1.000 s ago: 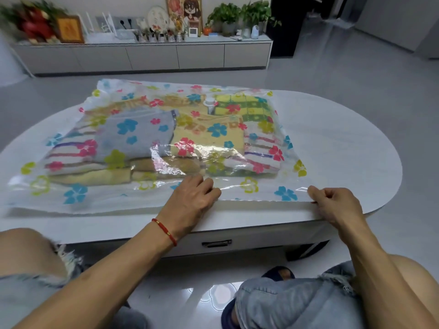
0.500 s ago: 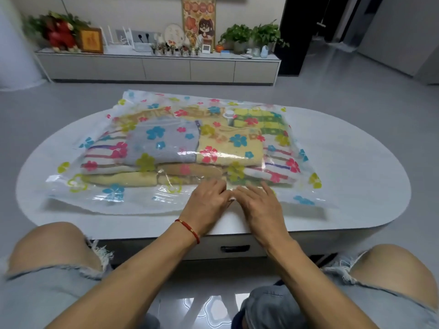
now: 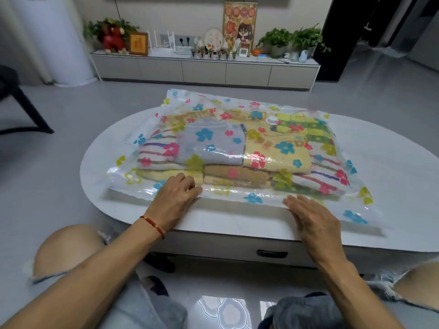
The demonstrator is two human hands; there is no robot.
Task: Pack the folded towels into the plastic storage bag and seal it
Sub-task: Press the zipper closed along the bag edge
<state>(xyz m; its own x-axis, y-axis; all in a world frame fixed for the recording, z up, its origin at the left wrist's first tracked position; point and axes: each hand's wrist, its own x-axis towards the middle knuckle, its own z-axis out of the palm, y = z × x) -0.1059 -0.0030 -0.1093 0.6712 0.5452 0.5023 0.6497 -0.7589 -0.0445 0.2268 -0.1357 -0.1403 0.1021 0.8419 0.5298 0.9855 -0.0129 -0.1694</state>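
Observation:
A clear plastic storage bag (image 3: pixel 237 198) printed with coloured flowers lies flat on the white oval table (image 3: pixel 392 176). Several folded towels (image 3: pixel 268 148) fill it: grey, yellow, striped and green ones. A white round valve (image 3: pixel 272 120) sits on the bag's top. My left hand (image 3: pixel 174 200) rests on the bag's near edge, fingers bent down onto the strip left of centre. My right hand (image 3: pixel 311 218) lies flat on the same edge further right, fingers straight. The right hand looks blurred.
The table has a drawer with a dark handle (image 3: pixel 272 253) under its near edge. My knees are below the table. A low sideboard (image 3: pixel 204 70) with plants and ornaments stands at the far wall. A dark chair leg (image 3: pixel 21 108) is at the left.
My right hand moved from the bag's right corner to meet the left at the centre, then slid right again along the near edge. The left hand stayed near the centre.

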